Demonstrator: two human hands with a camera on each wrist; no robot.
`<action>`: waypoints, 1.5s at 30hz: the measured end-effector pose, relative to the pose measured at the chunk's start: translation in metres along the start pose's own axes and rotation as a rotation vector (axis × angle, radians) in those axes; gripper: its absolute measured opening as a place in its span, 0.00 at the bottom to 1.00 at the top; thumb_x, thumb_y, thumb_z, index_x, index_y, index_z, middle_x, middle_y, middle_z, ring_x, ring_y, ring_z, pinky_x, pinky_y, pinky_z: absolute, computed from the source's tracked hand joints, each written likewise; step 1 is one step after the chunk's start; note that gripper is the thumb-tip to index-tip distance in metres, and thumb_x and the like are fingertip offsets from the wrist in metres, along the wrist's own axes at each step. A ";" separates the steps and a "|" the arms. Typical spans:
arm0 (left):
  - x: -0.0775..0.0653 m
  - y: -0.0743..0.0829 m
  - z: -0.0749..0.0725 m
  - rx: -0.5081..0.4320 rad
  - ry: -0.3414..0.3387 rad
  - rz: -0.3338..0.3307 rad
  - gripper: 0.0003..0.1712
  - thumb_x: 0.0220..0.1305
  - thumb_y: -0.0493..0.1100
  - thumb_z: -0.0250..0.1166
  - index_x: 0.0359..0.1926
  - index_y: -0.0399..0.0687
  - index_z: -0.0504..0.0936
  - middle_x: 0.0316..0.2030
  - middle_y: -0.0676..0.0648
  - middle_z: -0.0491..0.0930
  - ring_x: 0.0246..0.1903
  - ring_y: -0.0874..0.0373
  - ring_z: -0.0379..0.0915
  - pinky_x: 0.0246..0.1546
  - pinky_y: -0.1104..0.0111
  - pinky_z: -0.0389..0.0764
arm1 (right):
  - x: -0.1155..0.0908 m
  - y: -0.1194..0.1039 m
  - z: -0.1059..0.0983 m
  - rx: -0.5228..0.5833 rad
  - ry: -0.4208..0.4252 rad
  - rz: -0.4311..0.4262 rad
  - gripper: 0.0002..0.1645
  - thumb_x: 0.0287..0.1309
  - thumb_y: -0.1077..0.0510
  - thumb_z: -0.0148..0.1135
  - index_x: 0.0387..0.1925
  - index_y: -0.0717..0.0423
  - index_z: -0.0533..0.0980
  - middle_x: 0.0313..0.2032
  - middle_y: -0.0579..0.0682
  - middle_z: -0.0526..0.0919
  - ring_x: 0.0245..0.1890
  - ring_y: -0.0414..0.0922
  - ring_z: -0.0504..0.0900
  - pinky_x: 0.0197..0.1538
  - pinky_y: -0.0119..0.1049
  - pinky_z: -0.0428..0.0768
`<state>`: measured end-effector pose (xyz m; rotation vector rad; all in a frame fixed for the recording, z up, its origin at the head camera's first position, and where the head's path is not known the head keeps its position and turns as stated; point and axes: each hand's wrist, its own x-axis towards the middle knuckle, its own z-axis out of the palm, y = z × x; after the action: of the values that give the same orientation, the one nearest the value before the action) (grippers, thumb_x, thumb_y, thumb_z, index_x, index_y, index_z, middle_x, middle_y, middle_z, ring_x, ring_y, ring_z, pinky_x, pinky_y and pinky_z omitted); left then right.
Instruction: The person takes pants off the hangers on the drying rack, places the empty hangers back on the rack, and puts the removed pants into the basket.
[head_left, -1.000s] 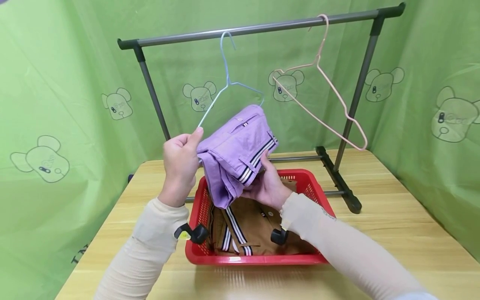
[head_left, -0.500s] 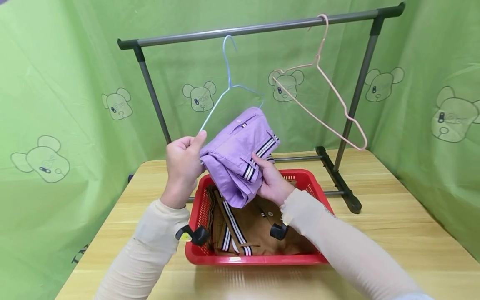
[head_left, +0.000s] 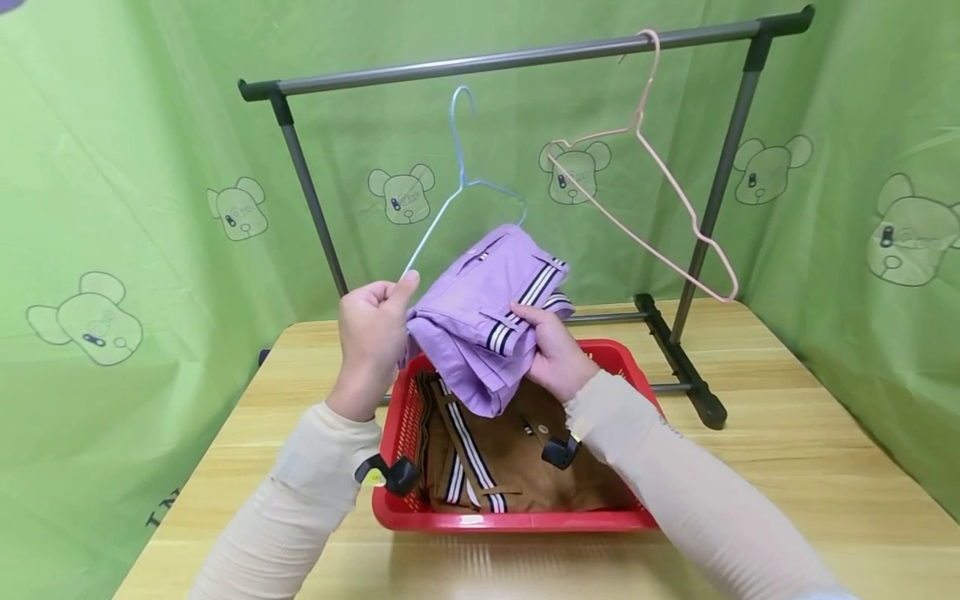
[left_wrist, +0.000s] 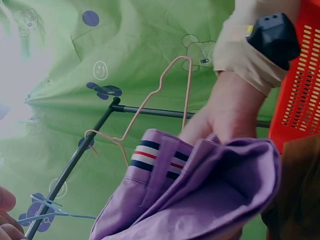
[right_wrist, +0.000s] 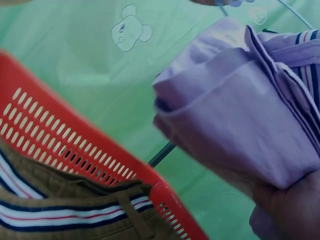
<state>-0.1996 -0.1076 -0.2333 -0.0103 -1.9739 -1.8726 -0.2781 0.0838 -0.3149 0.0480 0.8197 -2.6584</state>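
Purple trousers [head_left: 480, 292] with a striped waistband lie folded over the lower part of a blue wire hanger [head_left: 462, 158]. My left hand [head_left: 372, 333] grips the hanger's left corner, thumb on top. On the other side, my right hand [head_left: 558, 354] pinches the trousers at the waistband, thumb over the striped band and fingers beneath. The hanger's hook stands below the rail, apart from it. In the right wrist view the bunched purple cloth [right_wrist: 235, 115] rises from my right hand [right_wrist: 295, 205]. The hanger's lower bar is hidden by the cloth.
A red basket [head_left: 517, 522] below the hands holds brown garments [head_left: 555, 467] with striped bands. Behind it stands a grey metal rack [head_left: 517, 58], a pink hanger [head_left: 675, 192] hooked on its rail. The wooden table [head_left: 780, 467] extends around, with green curtains [head_left: 135, 167] behind and beside.
Both hands have moved slightly right and down with the hanger and trousers, so the hook has dropped farther below the rail. My right thumb has shifted onto the striped waistband.
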 end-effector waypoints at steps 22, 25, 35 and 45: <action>0.003 -0.013 -0.002 0.083 0.014 -0.033 0.26 0.65 0.45 0.64 0.11 0.50 0.67 0.09 0.56 0.59 0.14 0.63 0.55 0.18 0.70 0.60 | -0.005 -0.008 0.020 0.095 0.060 0.010 0.10 0.71 0.66 0.39 0.52 0.59 0.60 0.50 0.51 0.69 0.47 0.45 0.75 0.65 0.35 0.65; 0.004 -0.015 -0.003 0.093 0.015 -0.054 0.29 0.66 0.47 0.63 0.09 0.51 0.64 0.09 0.56 0.57 0.13 0.63 0.53 0.17 0.70 0.57 | -0.004 -0.008 0.020 0.093 0.070 0.012 0.10 0.72 0.66 0.38 0.51 0.59 0.61 0.50 0.51 0.69 0.46 0.45 0.75 0.61 0.35 0.71; 0.006 -0.020 -0.002 0.086 0.021 -0.079 0.31 0.71 0.48 0.57 0.10 0.51 0.60 0.10 0.55 0.56 0.14 0.62 0.51 0.17 0.70 0.56 | -0.006 -0.009 0.022 0.086 0.062 0.001 0.08 0.72 0.65 0.38 0.50 0.60 0.60 0.49 0.52 0.70 0.41 0.45 0.79 0.46 0.34 0.80; 0.006 -0.018 -0.002 0.081 0.022 -0.076 0.30 0.70 0.46 0.57 0.09 0.51 0.63 0.11 0.54 0.58 0.17 0.60 0.56 0.23 0.67 0.61 | -0.009 -0.011 0.027 0.088 0.048 -0.042 0.11 0.72 0.65 0.38 0.53 0.60 0.60 0.48 0.54 0.72 0.38 0.47 0.82 0.51 0.36 0.79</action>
<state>-0.2102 -0.1127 -0.2487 0.1100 -2.0596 -1.8294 -0.2718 0.0804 -0.2851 0.1183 0.7262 -2.7415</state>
